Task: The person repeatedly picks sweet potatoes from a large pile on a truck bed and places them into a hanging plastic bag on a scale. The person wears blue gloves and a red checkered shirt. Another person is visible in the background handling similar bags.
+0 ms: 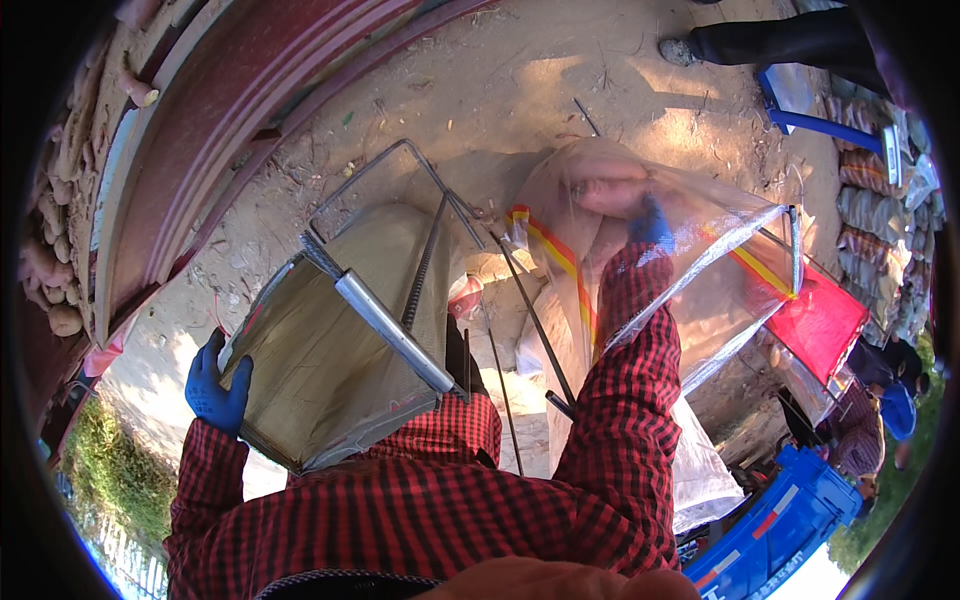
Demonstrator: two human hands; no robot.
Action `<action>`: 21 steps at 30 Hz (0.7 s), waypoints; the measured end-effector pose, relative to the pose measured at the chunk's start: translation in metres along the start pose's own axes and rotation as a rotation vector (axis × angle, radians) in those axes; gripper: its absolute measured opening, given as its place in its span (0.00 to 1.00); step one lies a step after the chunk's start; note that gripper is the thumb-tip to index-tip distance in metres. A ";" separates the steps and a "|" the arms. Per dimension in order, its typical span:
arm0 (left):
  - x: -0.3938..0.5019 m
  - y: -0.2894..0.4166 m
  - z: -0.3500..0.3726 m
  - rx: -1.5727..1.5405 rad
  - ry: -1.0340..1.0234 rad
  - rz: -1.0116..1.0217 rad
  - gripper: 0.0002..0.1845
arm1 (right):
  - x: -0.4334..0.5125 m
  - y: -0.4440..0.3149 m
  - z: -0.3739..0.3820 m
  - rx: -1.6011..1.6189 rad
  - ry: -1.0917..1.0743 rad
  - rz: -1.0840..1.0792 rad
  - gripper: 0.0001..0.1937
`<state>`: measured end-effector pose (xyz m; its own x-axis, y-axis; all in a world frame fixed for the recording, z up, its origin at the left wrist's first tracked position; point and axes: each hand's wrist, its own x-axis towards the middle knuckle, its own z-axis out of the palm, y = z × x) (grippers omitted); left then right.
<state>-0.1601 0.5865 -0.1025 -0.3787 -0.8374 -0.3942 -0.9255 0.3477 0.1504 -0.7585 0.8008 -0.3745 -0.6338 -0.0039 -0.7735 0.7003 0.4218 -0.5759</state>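
My left hand (217,386), in a blue glove, is at the left edge of an open-mouthed mesh bag (360,247) on a bent metal frame with a metal tube (394,330) across it; its fingers are apart. My right hand (651,225), also blue-gloved, reaches down inside a clear plastic bag (675,292) with a yellow and red stripe. Sweet potatoes (611,184) lie in that bag beside my right fingers. The plastic blurs them, so whether they grip one is hidden. A metal stand (793,251) holds the bag's mouth at the right.
A long dark-red metal wall (225,97) curves along the left, with sweet potatoes (56,262) behind it. Filled bags (862,195) are stacked at the right near a blue-framed scale (825,129). A person's leg (780,41), a blue three-wheeler (780,525) and people farther off are at the right.
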 end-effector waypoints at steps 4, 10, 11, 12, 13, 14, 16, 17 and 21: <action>0.002 -0.005 0.001 0.018 0.016 0.039 0.31 | -0.025 0.007 -0.003 0.301 -0.088 0.112 0.23; 0.001 -0.004 0.002 0.041 0.027 0.035 0.30 | -0.025 0.011 0.086 0.547 -0.042 0.094 0.23; 0.006 0.000 0.004 0.029 0.025 0.030 0.30 | -0.022 0.013 0.090 0.474 0.013 0.043 0.24; 0.008 0.004 0.001 0.024 0.016 0.021 0.30 | -0.020 0.018 0.086 0.379 0.058 0.010 0.25; 0.009 0.005 -0.001 0.018 0.007 0.013 0.29 | -0.014 0.022 0.076 0.227 0.061 -0.015 0.25; 0.007 0.004 -0.001 0.025 0.025 0.043 0.28 | -0.010 0.028 0.062 0.073 0.054 -0.042 0.26; 0.013 0.000 0.001 0.042 0.045 0.056 0.28 | -0.003 0.043 0.034 -0.295 0.024 -0.143 0.27; 0.007 -0.001 0.001 0.049 0.029 0.068 0.28 | -0.003 0.054 0.015 -0.502 0.013 -0.217 0.28; 0.006 0.000 0.000 -0.008 0.019 0.020 0.30 | -0.019 0.054 -0.020 -0.333 -0.258 -0.579 0.38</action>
<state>-0.1620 0.5817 -0.1047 -0.3976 -0.8378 -0.3742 -0.9176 0.3615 0.1655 -0.7150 0.8419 -0.3859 -0.7465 -0.5083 -0.4294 0.1113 0.5409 -0.8337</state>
